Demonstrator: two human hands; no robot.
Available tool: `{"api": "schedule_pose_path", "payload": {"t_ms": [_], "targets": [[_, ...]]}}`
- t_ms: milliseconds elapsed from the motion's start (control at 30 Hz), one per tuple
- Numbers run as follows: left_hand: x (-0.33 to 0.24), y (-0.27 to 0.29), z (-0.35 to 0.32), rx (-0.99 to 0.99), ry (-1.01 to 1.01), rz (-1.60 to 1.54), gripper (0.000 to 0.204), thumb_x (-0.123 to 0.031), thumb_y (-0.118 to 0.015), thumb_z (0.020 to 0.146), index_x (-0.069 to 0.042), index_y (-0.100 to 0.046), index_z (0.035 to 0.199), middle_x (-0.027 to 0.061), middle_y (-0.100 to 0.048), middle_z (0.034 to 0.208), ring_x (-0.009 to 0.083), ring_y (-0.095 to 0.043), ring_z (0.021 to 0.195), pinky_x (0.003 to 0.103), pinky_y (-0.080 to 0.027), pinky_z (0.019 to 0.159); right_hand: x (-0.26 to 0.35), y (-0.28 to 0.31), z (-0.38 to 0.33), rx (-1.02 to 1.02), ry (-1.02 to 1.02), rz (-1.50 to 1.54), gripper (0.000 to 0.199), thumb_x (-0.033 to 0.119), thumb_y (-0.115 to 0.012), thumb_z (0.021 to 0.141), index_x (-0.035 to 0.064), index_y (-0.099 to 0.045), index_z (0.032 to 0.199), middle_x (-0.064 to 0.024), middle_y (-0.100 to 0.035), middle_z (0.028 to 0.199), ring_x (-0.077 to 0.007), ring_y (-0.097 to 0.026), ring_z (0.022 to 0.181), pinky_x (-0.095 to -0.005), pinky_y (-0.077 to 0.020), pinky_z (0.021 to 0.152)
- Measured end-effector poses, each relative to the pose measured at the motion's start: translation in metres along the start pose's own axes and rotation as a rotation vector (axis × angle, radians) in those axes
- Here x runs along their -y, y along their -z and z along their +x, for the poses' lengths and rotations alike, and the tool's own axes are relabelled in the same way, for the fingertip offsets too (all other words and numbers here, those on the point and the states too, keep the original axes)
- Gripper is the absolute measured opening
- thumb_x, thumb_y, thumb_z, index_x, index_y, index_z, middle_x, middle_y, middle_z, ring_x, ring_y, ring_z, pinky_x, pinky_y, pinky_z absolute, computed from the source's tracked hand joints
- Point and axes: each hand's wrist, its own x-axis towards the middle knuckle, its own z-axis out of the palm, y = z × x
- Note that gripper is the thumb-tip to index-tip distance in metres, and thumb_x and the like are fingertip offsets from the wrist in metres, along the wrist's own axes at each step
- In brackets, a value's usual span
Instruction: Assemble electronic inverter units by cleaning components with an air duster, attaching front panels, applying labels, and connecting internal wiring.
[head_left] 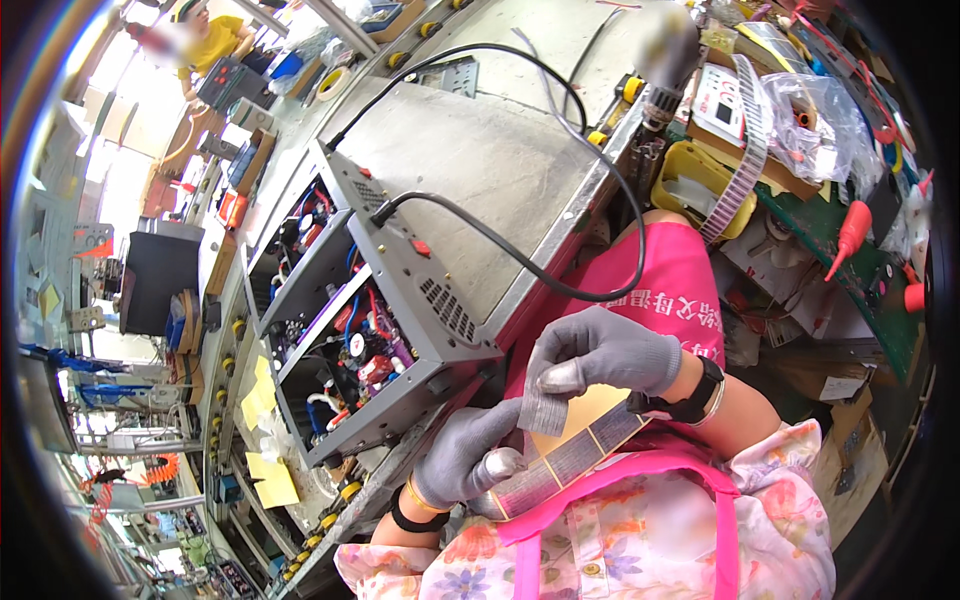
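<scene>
Both my hands wear grey gloves. My right hand [605, 352] pinches a small grey label [545, 413] between thumb and fingers, and the label hangs down from the grip. Close by, my left hand [466, 458] is closed with its thumb at the end of a strip of grey labels on yellowish backing [575, 463]; its fingertips reach the label's edge. The strip curves across my lap below both hands. Just beyond my left hand stands a grey metal equipment case [420, 270], open on one side, with circuit boards and coloured wires inside.
Two black cables [520, 262] run from the case over the workbench [480, 150]. Yellow paper sheets [272, 478] lie beyond the case. To the right are a yellow bin [690, 165], a red squeeze bottle [850, 235] and a clear plastic bag [825, 125]. A person in yellow [210, 45] is far left.
</scene>
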Motion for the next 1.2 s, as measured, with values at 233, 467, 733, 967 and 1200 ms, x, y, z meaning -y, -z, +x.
{"api": "schedule_pose_path", "payload": {"t_ms": [233, 467, 733, 967, 1200], "targets": [[-0.022, 0.000, -0.058, -0.478, 0.118, -0.064, 0.080, -0.065, -0.042, 0.094, 0.008, -0.055, 0.125, 0.0049, -0.060, 0.060, 0.0105, -0.058, 0.057, 0.024, -0.044, 0.055, -0.020, -0.015, 0.057, -0.243, 0.162, 0.630, 0.012, 0.015, -0.067, 0.092, 0.0041, -0.064, 0.091, -0.0027, -0.063, 0.076, -0.0075, -0.056, 0.061, -0.0233, -0.0453, 0.053], [-0.027, 0.004, -0.088, -1.072, 0.335, -0.025, 0.086, -0.075, -0.042, 0.087, 0.002, -0.054, 0.122, 0.0028, -0.049, 0.046, 0.0080, -0.044, 0.038, 0.019, -0.031, 0.041, -0.011, 0.007, 0.159, -0.303, 0.201, 0.734, 0.020, 0.020, -0.072, 0.088, 0.0041, -0.062, 0.096, -0.0013, -0.062, 0.073, -0.0055, -0.055, 0.056, -0.0175, -0.0457, 0.048], [-0.008, 0.013, -0.083, -1.053, 0.385, 0.100, 0.087, -0.072, -0.053, 0.084, 0.001, -0.048, 0.131, 0.0012, -0.047, 0.044, 0.0088, -0.042, 0.037, 0.017, -0.033, 0.045, -0.022, 0.007, 0.162, -0.303, 0.074, 0.671, 0.028, 0.026, -0.075, 0.086, 0.0031, -0.065, 0.101, -0.0009, -0.066, 0.077, -0.0035, -0.057, 0.060, -0.0146, -0.0410, 0.050], [-0.017, 0.010, -0.070, -1.051, 0.417, 0.086, 0.071, -0.063, -0.051, 0.091, 0.002, -0.050, 0.121, 0.0009, -0.049, 0.046, 0.0100, -0.045, 0.041, 0.020, -0.033, 0.047, -0.011, 0.005, 0.165, -0.290, 0.029, 0.643, 0.027, 0.025, -0.076, 0.085, 0.0055, -0.068, 0.101, 0.0003, -0.068, 0.080, -0.0024, -0.060, 0.062, -0.0141, -0.0439, 0.050], [-0.019, 0.011, -0.066, -1.031, 0.437, 0.162, 0.067, -0.062, -0.051, 0.092, 0.000, -0.051, 0.118, 0.0006, -0.048, 0.051, 0.0091, -0.045, 0.041, 0.020, -0.033, 0.050, -0.002, 0.000, 0.165, -0.324, 0.037, 0.670, 0.020, 0.024, -0.072, 0.088, 0.0051, -0.068, 0.094, 0.0016, -0.064, 0.068, -0.0011, -0.053, 0.055, -0.0135, -0.0372, 0.047]]}}
